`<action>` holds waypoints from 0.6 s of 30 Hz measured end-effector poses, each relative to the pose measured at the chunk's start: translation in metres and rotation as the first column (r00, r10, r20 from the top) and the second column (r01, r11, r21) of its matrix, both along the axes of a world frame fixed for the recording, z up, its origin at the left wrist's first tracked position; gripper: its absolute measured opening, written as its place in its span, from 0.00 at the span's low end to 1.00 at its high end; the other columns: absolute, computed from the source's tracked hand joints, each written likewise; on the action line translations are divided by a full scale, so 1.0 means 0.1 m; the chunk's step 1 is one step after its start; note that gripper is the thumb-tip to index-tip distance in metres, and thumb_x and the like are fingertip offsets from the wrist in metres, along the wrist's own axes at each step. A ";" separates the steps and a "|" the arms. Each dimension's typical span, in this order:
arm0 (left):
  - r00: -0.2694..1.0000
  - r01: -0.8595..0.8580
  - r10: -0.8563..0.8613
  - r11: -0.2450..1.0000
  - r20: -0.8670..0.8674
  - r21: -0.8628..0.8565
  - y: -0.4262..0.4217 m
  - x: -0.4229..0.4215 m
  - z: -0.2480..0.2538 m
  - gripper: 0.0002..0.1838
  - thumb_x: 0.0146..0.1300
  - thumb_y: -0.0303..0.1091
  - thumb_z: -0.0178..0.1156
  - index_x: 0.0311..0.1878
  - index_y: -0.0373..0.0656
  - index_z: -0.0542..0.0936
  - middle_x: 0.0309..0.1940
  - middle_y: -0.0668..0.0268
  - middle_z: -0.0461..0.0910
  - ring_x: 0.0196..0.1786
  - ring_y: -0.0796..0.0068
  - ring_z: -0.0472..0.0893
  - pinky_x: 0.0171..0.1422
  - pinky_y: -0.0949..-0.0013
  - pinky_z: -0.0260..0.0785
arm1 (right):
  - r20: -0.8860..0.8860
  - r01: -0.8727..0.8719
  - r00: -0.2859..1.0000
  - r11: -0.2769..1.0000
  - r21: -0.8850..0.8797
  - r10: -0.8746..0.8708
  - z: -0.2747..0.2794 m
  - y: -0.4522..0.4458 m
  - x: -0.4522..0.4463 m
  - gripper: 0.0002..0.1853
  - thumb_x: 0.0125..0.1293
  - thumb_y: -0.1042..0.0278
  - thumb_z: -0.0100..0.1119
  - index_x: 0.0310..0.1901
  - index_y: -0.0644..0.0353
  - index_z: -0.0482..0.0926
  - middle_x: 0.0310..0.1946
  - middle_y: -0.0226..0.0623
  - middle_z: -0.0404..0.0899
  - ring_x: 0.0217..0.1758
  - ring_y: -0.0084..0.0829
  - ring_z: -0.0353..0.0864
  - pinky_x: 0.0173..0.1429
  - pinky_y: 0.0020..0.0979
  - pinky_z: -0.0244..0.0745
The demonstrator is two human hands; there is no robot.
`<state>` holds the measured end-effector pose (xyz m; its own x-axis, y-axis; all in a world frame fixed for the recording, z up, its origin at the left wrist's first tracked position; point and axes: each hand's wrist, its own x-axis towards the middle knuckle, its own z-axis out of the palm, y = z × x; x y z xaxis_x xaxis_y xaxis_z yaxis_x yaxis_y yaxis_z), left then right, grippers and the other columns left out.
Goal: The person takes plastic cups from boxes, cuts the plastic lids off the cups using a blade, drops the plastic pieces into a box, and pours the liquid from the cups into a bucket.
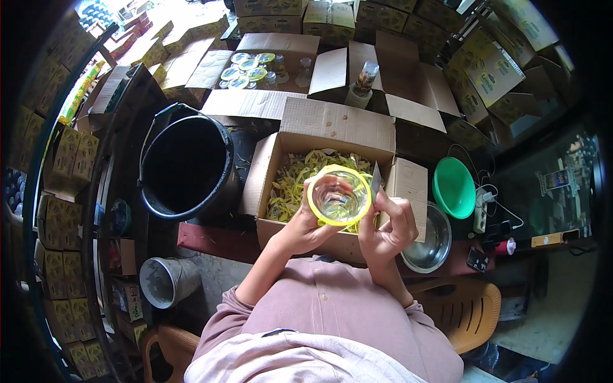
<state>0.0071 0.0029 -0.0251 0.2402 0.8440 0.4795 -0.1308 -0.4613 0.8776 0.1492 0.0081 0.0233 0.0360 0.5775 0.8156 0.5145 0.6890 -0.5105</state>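
Left hand [299, 226] curled round yellow-rimmed clear cup [340, 203], held above open carton [337, 116], presumably so scraps fall among yellow strips [286, 190]; right hand [392, 228] pinching thin blade-like piece [376, 178] beside the rim, seemingly for fine control

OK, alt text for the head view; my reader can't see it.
The left hand holds a clear, yellow-rimmed cup over an open carton of yellow scraps; the right hand grips a thin blade-like piece. A black bucket stands left, a green bowl right.
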 end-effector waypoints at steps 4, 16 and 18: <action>0.995 0.061 -0.055 0.996 0.078 -0.072 -0.05 -0.02 0.05 0.39 0.53 0.26 0.61 0.63 0.42 0.48 0.52 0.58 0.63 0.56 0.68 0.67 0.60 0.66 0.59 | -0.078 -0.126 0.989 0.991 -0.040 0.123 0.00 0.07 0.05 0.15 0.45 0.83 0.62 0.37 0.60 0.80 0.21 0.32 0.73 0.22 0.23 0.75 0.27 0.23 0.71; 0.985 -0.020 0.030 0.998 0.171 -0.061 -0.02 0.01 0.04 0.41 0.46 0.26 0.67 0.61 0.41 0.53 0.51 0.60 0.64 0.55 0.69 0.68 0.56 0.68 0.64 | -0.086 -0.138 0.988 0.987 -0.082 0.131 -0.02 -0.05 0.02 0.14 0.46 0.82 0.63 0.37 0.59 0.80 0.21 0.32 0.74 0.22 0.22 0.75 0.27 0.22 0.71; 0.987 -0.026 0.036 0.997 0.154 -0.068 -0.04 0.02 0.04 0.41 0.46 0.25 0.67 0.61 0.40 0.53 0.51 0.60 0.63 0.55 0.69 0.68 0.56 0.69 0.65 | -0.075 -0.119 0.991 0.991 -0.057 0.114 -0.01 -0.04 0.01 0.15 0.45 0.82 0.63 0.37 0.59 0.80 0.21 0.32 0.74 0.22 0.22 0.75 0.27 0.22 0.71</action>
<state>0.0088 -0.0007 -0.0209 0.1408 0.8806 0.4525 -0.2542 -0.4095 0.8762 0.1504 0.0039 0.0225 0.0228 0.6297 0.7765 0.3928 0.7086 -0.5861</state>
